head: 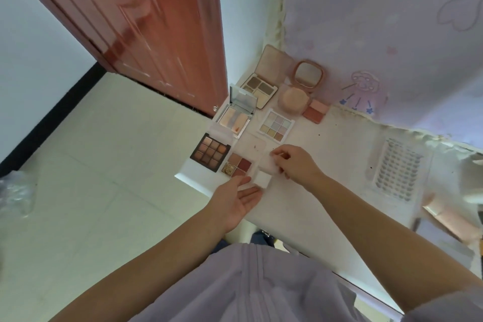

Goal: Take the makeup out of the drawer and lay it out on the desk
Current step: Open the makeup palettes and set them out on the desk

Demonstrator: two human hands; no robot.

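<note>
Nearest the camera, a lilac garment (251, 285) fills the lower frame, with both bare forearms extended over it toward the white desk (326, 159).

The left hand (235, 201) is held palm-up at the desk's near edge, fingers straight and holding nothing. The right hand (292, 165) is curled, its fingertips pinching a small clear-lidded case (264, 167) that rests on the desk.

The makeup is laid out on the desk's left end:
- a dark nine-pan palette (210, 152), just beside a four-pan reddish palette (236, 165);
- a mirrored pale palette (236, 115);
- a pastel nine-pan palette (275, 125);
- a beige open palette (264, 81);
- a round pink compact (300, 89), open;
- a two-tone blush (316, 110).

No brand or lettering can be read. A red-brown door (136, 21) stands behind.
</note>
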